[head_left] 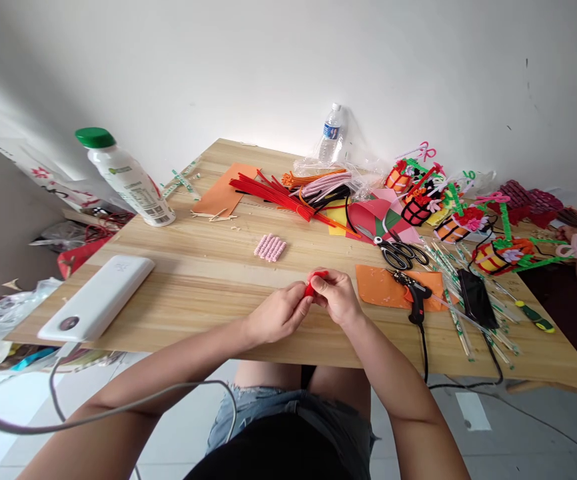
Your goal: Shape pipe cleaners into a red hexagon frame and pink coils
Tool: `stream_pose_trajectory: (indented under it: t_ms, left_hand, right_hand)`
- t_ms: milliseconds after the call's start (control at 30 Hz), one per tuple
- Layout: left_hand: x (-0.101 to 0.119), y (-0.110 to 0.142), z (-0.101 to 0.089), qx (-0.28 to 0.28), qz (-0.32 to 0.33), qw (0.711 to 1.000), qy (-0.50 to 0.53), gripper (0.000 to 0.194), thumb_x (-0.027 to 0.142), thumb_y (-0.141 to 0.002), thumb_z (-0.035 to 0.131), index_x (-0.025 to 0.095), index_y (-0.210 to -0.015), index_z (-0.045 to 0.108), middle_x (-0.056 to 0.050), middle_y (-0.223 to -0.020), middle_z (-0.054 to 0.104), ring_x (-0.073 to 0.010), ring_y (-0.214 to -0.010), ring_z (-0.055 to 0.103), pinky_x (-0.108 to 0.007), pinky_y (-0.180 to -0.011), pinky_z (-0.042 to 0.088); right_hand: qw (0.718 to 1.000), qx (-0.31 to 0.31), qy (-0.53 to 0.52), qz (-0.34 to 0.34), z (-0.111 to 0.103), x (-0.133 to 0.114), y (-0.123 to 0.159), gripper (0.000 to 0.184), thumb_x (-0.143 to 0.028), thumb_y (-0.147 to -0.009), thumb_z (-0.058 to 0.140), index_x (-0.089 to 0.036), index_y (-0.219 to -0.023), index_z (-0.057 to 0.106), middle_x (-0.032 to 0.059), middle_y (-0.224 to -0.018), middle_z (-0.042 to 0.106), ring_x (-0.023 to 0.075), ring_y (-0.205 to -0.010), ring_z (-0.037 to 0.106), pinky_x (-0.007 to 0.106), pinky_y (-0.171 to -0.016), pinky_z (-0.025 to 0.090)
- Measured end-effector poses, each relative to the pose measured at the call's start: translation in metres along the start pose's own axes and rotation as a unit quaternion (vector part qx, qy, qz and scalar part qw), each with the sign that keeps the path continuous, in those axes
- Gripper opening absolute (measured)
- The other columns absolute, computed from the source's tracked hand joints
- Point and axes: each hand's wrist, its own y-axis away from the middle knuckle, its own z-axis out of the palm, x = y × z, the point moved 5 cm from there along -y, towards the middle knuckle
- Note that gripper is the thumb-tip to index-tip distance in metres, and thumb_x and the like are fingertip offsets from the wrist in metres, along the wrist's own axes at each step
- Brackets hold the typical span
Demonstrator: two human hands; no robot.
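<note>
Wearing black top (278,453), plain where visible; blue denim shorts (254,401), faded, leg hem (237,387) ragged with pale frayed threads. Forearms (393,380) bare, left hand (278,312) and right hand (338,298) also bare.

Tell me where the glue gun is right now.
In the head view, the glue gun lies to the right of the right hand, partly over an orange sheet and just nearer the wearer than the scissors.

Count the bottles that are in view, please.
2. A white bottle stands near the left edge of the table; a clear bottle is at the back, near the wall. Others may be hidden.
</note>
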Motion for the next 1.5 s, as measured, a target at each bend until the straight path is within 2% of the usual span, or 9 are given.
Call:
stream_pose_trajectory:
  t_ms: [167, 400, 633, 833, 967, 1200, 1300, 1433, 1500]
  left_hand:
    - [0.0, -0.002, -0.002, 0.031, 0.017, 0.998, -0.057, 0.025, 0.028, -0.093, 0.03, 0.017, -0.081, 0.049, -0.004, -0.075, 0.056, -0.012, -0.06, 0.051, -0.025, -0.06, 0.043]
    - [-0.014, -0.002, 0.004, 0.035, -0.061, 0.987, 0.145, 0.038, 0.038, -0.093, 0.03, 0.018, -0.065, 0.043, 0.003, -0.045, 0.049, -0.0087, -0.042, 0.044, -0.022, -0.048, 0.037]
    - [-0.022, -0.001, 0.017, -0.044, -0.107, 0.92, 0.376, 0.037, 0.045, -0.09, 0.039, 0.015, -0.072, 0.048, 0.004, -0.04, 0.05, -0.0077, -0.034, 0.044, -0.021, -0.043, 0.03]
    - [-0.014, -0.006, 0.014, -0.12, -0.122, 0.832, 0.528, 0.042, 0.051, -0.084, 0.048, 0.01, -0.086, 0.058, -0.002, -0.059, 0.054, -0.0161, -0.049, 0.059, -0.027, -0.051, 0.041]
    - [-0.015, -0.008, 0.012, -0.124, -0.121, 0.795, 0.581, 0.044, 0.051, -0.084, 0.046, 0.009, -0.083, 0.06, -0.006, -0.07, 0.058, -0.0179, -0.058, 0.06, -0.032, -0.058, 0.047]
    - [-0.02, -0.008, 0.012, -0.095, -0.151, 0.799, 0.575, 0.038, 0.045, -0.083, 0.056, 0.007, -0.084, 0.062, -0.006, -0.068, 0.06, -0.0144, -0.053, 0.057, -0.026, -0.052, 0.044]
    - [-0.022, -0.007, 0.012, -0.089, -0.162, 0.805, 0.563, 0.033, 0.039, -0.08, 0.061, 0.007, -0.084, 0.062, -0.005, -0.062, 0.06, -0.0121, -0.05, 0.055, -0.024, -0.052, 0.041]
    - [-0.028, -0.007, 0.008, -0.054, -0.154, 0.827, 0.538, 0.034, 0.041, -0.08, 0.063, 0.008, -0.089, 0.063, -0.002, -0.056, 0.058, -0.0116, -0.05, 0.054, -0.023, -0.054, 0.039]
    - [-0.031, -0.008, 0.004, -0.023, -0.143, 0.846, 0.514, 0.033, 0.04, -0.078, 0.065, 0.009, -0.09, 0.064, -0.002, -0.059, 0.059, -0.0118, -0.053, 0.054, -0.024, -0.056, 0.04]
  right_hand:
    - [0.999, 0.035, -0.016, 0.015, 0.004, 0.002, 0.0, 0.033, -0.043, -0.057, 0.08, -0.015, -0.061, 0.062, -0.0047, -0.048, 0.047, 0.0064, -0.04, 0.041, 0.019, -0.034, 0.025]
    - [0.992, 0.083, -0.087, 0.03, 0.008, 0.012, 0.001, 0.037, -0.04, -0.055, 0.082, -0.016, -0.058, 0.054, -0.008, -0.047, 0.041, 0.0033, -0.04, 0.033, 0.017, -0.035, 0.024]
    - [0.997, 0.033, -0.072, 0.018, 0.007, 0.006, 0.002, 0.035, -0.041, -0.062, 0.079, -0.018, -0.064, 0.052, -0.0073, -0.05, 0.048, 0.0061, -0.035, 0.042, 0.018, -0.032, 0.026]
    - [0.999, 0.032, -0.016, -0.031, 0.002, -0.002, 0.002, 0.033, -0.044, -0.067, 0.075, -0.017, -0.07, 0.056, -0.0069, -0.049, 0.051, 0.0041, -0.033, 0.037, 0.018, -0.032, 0.022]
    - [1.0, -0.008, 0.0, 0.018, 0.002, -0.001, 0.003, 0.035, -0.047, -0.072, 0.071, -0.017, -0.071, 0.053, -0.008, -0.042, 0.046, 0.0105, -0.035, 0.051, 0.017, -0.033, 0.022]
    - [0.999, 0.004, 0.05, 0.017, -0.001, 0.001, 0.001, 0.04, -0.049, -0.071, 0.07, -0.016, -0.062, 0.051, -0.0059, -0.044, 0.047, 0.0052, -0.035, 0.042, 0.017, -0.034, 0.022]
    - [0.995, -0.001, 0.1, -0.002, -0.004, -0.002, 0.001, 0.036, -0.051, -0.074, 0.066, -0.016, -0.075, 0.059, -0.0039, -0.051, 0.05, 0.006, -0.04, 0.04, 0.019, -0.036, 0.028]
    - [0.942, 0.154, 0.218, -0.204, -0.005, -0.05, 0.023, 0.029, -0.042, -0.077, 0.066, -0.021, -0.097, 0.06, 0.0049, -0.091, 0.059, 0.0137, -0.069, 0.054, 0.026, -0.058, 0.047]
    - [0.919, 0.121, 0.275, -0.256, 0.021, -0.072, 0.042, 0.02, -0.037, -0.079, 0.064, -0.024, -0.094, 0.063, 0.0063, -0.095, 0.059, 0.0184, -0.079, 0.054, 0.034, -0.072, 0.048]
